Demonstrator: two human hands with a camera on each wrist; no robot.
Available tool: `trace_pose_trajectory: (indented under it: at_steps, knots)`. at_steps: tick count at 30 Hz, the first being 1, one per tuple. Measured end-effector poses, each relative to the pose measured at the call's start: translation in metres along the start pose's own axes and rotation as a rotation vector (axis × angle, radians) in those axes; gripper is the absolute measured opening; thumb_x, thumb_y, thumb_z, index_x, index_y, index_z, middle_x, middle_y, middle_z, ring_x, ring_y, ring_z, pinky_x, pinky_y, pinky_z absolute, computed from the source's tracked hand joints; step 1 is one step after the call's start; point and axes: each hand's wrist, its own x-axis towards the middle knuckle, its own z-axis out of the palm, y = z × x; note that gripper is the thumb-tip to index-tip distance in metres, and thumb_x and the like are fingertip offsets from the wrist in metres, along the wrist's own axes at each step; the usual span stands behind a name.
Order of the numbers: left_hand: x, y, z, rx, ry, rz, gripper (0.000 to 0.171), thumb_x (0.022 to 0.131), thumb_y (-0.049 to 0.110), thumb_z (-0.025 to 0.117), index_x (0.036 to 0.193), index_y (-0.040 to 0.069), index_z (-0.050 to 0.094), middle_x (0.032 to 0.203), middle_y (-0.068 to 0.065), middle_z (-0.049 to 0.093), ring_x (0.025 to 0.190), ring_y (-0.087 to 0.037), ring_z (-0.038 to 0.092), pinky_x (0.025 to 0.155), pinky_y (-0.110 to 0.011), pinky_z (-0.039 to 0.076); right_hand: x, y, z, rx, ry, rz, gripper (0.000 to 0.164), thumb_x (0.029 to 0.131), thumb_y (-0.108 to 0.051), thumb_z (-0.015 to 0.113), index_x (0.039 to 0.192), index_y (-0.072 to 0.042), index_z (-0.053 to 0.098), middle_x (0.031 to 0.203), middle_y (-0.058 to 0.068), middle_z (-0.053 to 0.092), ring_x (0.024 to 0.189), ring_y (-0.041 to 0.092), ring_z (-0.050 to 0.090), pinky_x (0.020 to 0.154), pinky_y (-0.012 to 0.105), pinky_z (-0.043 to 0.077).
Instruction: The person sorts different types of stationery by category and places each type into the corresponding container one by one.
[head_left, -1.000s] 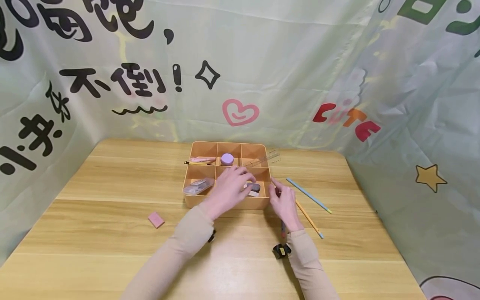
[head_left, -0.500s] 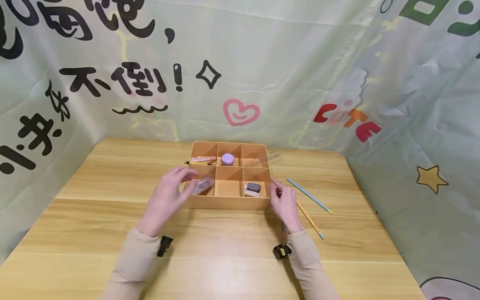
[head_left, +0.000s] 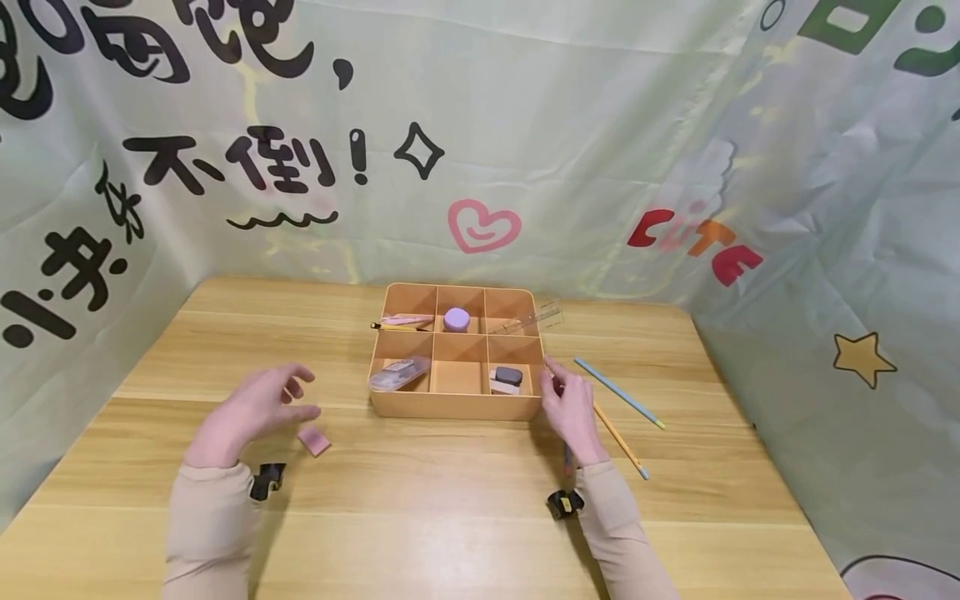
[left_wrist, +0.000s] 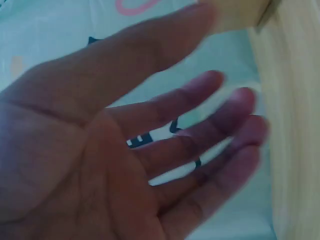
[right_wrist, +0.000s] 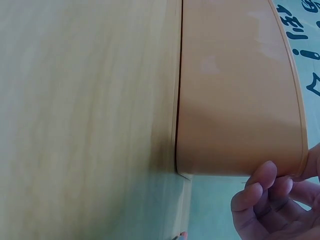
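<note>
My left hand (head_left: pixel 251 408) is beside and partly above a small pink rectangular block (head_left: pixel 314 441) on the table, fingers spread and loosely bent. In the left wrist view its palm (left_wrist: pixel 120 170) holds nothing. My right hand (head_left: pixel 572 408) grips the right side of an orange divided organizer box (head_left: pixel 450 407). In the right wrist view the thumb is at the rim and the curled fingers (right_wrist: pixel 263 176) touch the wall (right_wrist: pixel 240 90). The box's front-left compartment holds a translucent case (head_left: pixel 400 374); a dark-and-white eraser (head_left: pixel 507 379) sits front right.
Back compartments hold a yellow pencil (head_left: pixel 401 327) with pink items, a purple-lidded round thing (head_left: pixel 456 319) and a clear ruler (head_left: pixel 525 320) jutting over the rim. A blue pencil (head_left: pixel 618 392) and an orange pencil (head_left: pixel 621 442) lie right. Another pencil (head_left: pixel 567 457) is partly hidden by my right wrist.
My left hand has moved from over the front compartments of the box leftward and down to near the pink block. The right hand stays at the box.
</note>
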Motion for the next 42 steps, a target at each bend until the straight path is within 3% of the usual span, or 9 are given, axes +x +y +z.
trace_pose_trajectory:
  at_steps: [3,7,12,18,21,30,42]
  knots:
    - [0.002,-0.003,0.001,-0.006,-0.086,-0.045,0.055,0.08,0.015,0.08,0.125,-0.007,0.056,0.111,-0.029,0.064,0.096,-0.037,0.063,0.082,-0.05,0.053,-0.001,0.0,0.0,0.005,-0.009,0.01,0.036,0.098,-0.01,0.058,0.13,0.004,0.065,0.056,0.001,0.048,0.045,0.005,0.036,0.044,0.021,0.03]
    - [0.005,-0.002,0.005,0.004,-0.114,-0.085,0.062,0.072,0.01,0.085,0.124,-0.006,0.057,0.12,-0.033,0.059,0.104,-0.043,0.059,0.088,-0.055,0.051,0.0,0.0,0.0,-0.001,-0.008,0.003,0.035,0.098,-0.009,0.058,0.13,0.005,0.065,0.056,0.001,0.048,0.045,0.005,0.036,0.044,0.021,0.03]
    - [0.009,0.001,0.014,0.004,-0.144,-0.12,0.069,0.063,0.014,0.092,0.12,-0.003,0.057,0.121,-0.032,0.054,0.108,-0.044,0.054,0.092,-0.057,0.049,0.0,0.0,0.001,-0.01,0.005,-0.007,0.034,0.097,-0.008,0.059,0.128,0.004,0.066,0.055,0.002,0.048,0.045,0.006,0.036,0.045,0.022,0.029]
    - [0.013,0.002,0.022,-0.001,-0.213,-0.251,0.07,0.062,0.013,0.092,0.12,0.005,0.053,0.12,-0.028,0.049,0.109,-0.046,0.049,0.085,-0.059,0.051,0.0,0.001,0.002,-0.018,0.006,-0.014,0.034,0.098,-0.01,0.058,0.128,0.004,0.067,0.055,0.002,0.047,0.045,0.007,0.035,0.047,0.022,0.029]
    - [0.014,0.0,0.025,0.011,-0.232,-0.281,0.07,0.063,0.012,0.091,0.12,0.006,0.052,0.121,-0.028,0.047,0.109,-0.048,0.047,0.083,-0.06,0.051,0.0,0.001,0.002,-0.019,0.009,-0.019,0.034,0.098,-0.01,0.058,0.127,0.004,0.067,0.055,0.002,0.047,0.046,0.007,0.035,0.046,0.023,0.029]
    - [0.016,-0.002,0.029,0.006,-0.263,-0.27,0.065,0.061,0.008,0.09,0.115,0.006,0.053,0.116,-0.027,0.049,0.096,-0.036,0.055,0.083,-0.053,0.053,-0.001,0.001,0.0,-0.001,-0.006,-0.004,0.035,0.098,-0.009,0.058,0.13,0.005,0.064,0.055,0.001,0.047,0.044,0.004,0.034,0.043,0.021,0.029]
    - [0.018,-0.005,0.035,-0.014,-0.28,-0.273,0.059,0.059,0.001,0.086,0.108,0.005,0.054,0.11,-0.02,0.051,0.094,-0.032,0.054,0.079,-0.042,0.051,0.0,0.002,0.0,-0.009,-0.003,-0.026,0.034,0.098,-0.009,0.058,0.129,0.005,0.066,0.055,0.001,0.046,0.045,0.006,0.035,0.045,0.021,0.029]
